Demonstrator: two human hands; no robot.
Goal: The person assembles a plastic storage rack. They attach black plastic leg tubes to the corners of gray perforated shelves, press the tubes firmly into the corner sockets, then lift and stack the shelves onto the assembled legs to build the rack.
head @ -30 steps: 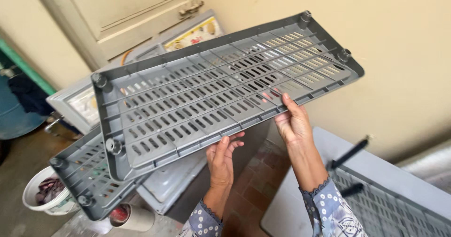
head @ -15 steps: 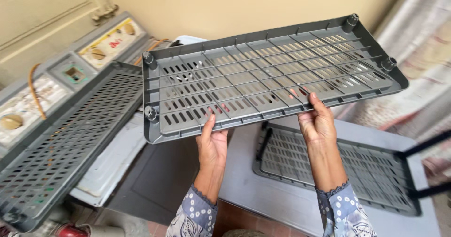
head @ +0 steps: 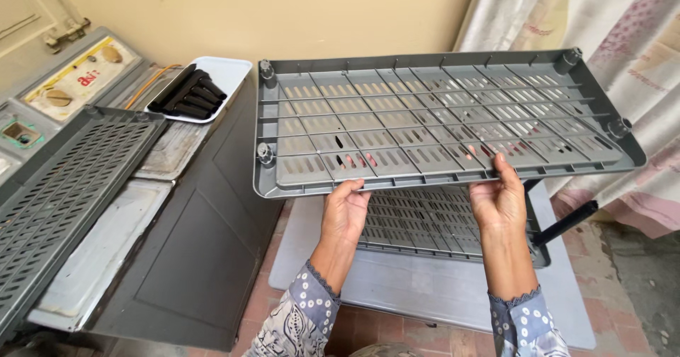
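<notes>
Both hands grip near edge of grey slotted shelf panel (head: 439, 120): left hand (head: 345, 212), right hand (head: 499, 200), fingers under, thumbs on rim. Panel held in air, above second shelf (head: 425, 222) on pale table (head: 425, 293). Risk: far edge unsupported, panel may tip; black post (head: 567, 222) could snag.

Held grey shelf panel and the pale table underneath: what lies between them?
In the head view, a second slotted shelf with black poles sits on the table below the held panel.
</notes>
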